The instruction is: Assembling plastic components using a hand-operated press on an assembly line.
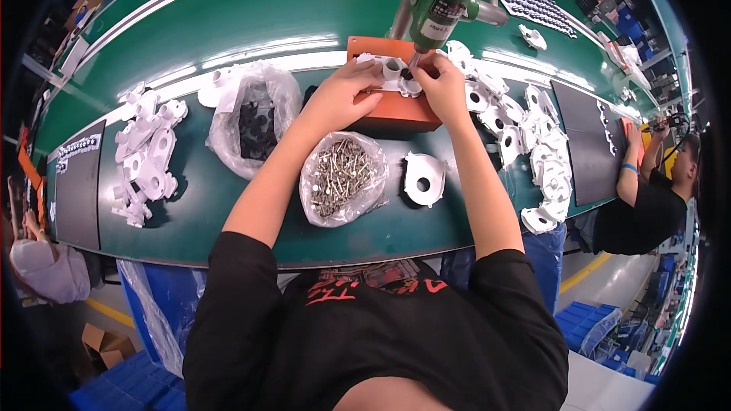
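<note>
A white plastic housing (392, 67) with a round collar lies on the orange fixture block (403, 110). My left hand (346, 95) grips its left end, thumb and fingers curled round the edge. My right hand (443, 87) is closed at the right end, fingertips beside a small black piece (407, 74); whatever they pinch is hidden. Just above them, the tip of the green press-like machine (438, 19) comes down close to the housing. Nearer me sit a clear bag of screws (343, 176) and a single white round housing (424, 180) with a large hole.
Left of my arm stands a clear bag of black parts (257, 118). White housings are heaped at the left (148, 152) and right (541, 152). Dark mats lie on the green bench at both ends (582, 144). A co-worker (647, 198) sits at the right, another person (49, 262) at the left.
</note>
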Available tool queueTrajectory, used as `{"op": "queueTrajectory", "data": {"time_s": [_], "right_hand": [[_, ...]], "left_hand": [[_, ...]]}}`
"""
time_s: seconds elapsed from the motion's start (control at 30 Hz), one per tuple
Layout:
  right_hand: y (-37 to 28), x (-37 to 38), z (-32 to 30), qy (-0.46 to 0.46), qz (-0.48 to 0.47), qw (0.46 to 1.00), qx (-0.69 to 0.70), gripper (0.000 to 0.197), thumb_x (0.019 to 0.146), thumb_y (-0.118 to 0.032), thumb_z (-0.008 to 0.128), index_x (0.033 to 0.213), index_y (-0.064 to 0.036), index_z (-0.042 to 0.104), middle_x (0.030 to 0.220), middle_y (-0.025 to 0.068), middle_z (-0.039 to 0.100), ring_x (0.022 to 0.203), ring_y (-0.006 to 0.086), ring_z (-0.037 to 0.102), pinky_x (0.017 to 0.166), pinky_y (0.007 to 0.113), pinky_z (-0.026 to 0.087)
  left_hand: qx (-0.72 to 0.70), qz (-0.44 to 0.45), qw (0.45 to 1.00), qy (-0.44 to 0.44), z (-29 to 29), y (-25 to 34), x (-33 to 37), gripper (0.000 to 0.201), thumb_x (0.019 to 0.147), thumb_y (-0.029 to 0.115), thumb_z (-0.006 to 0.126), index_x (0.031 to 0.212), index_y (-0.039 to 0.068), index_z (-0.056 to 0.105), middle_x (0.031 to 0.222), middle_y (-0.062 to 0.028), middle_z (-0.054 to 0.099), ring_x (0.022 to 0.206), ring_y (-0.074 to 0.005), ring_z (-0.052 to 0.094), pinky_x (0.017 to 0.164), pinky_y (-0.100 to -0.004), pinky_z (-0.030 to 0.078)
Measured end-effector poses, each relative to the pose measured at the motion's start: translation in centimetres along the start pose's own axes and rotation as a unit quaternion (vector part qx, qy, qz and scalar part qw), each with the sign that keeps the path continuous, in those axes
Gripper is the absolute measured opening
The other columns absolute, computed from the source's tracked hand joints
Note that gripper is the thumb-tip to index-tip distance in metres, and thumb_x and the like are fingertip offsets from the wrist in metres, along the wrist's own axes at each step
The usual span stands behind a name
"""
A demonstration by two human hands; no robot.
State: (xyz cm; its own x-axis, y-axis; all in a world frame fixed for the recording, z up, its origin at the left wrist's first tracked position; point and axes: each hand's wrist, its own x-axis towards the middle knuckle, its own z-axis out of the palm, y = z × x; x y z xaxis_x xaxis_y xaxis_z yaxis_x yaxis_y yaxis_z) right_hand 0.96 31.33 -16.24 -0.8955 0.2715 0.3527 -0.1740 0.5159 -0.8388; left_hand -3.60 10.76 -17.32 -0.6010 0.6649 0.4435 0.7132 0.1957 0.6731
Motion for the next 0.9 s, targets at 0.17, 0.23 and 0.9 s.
{"op": "queueTrajectory", "data": {"time_s": [0.17, 0.23, 0.9], "right_hand": [[0.1, -1.0, 0.0, -0.033, -0.046, 0.996, -0.067, 0.016, 0.079, -0.009, 0.064, 0.091, 0.0013, 0.063, 0.087, 0.0099, 0.061, 0.082, 0.0176, 0.058, 0.074, 0.028, 0.045], [-0.6, -1.6, -0.1, -0.030, -0.098, 0.985, -0.138, 0.016, 0.079, -0.008, 0.063, 0.093, 0.0004, 0.063, 0.087, 0.0104, 0.061, 0.085, 0.0203, 0.057, 0.076, 0.029, 0.044], [-4.9, 14.6, -13.3, 0.140, -0.094, 0.985, 0.023, 0.031, 0.092, -0.024, 0.047, 0.109, -0.0011, 0.058, 0.091, 0.0074, 0.059, 0.091, 0.0182, 0.057, 0.078, 0.030, 0.043]], "left_hand": [[0.013, 0.003, 1.000, -0.002, -0.3, -0.8, -0.2, 0.028, 0.081, 0.021, 0.058, 0.102, 0.003, 0.062, 0.124, -0.0138, 0.053, 0.119, -0.0300, 0.046, 0.107, -0.0427, 0.028], [0.026, 0.038, 0.999, -0.006, -0.9, -0.7, 0.3, 0.025, 0.081, 0.019, 0.056, 0.100, 0.003, 0.062, 0.117, -0.0122, 0.057, 0.111, -0.0316, 0.050, 0.105, -0.0436, 0.030], [0.033, 0.092, 0.994, 0.047, -0.1, -1.9, 0.2, 0.017, 0.078, 0.014, 0.053, 0.089, 0.005, 0.060, 0.096, -0.0081, 0.058, 0.096, -0.0292, 0.053, 0.084, -0.0388, 0.044]]}}
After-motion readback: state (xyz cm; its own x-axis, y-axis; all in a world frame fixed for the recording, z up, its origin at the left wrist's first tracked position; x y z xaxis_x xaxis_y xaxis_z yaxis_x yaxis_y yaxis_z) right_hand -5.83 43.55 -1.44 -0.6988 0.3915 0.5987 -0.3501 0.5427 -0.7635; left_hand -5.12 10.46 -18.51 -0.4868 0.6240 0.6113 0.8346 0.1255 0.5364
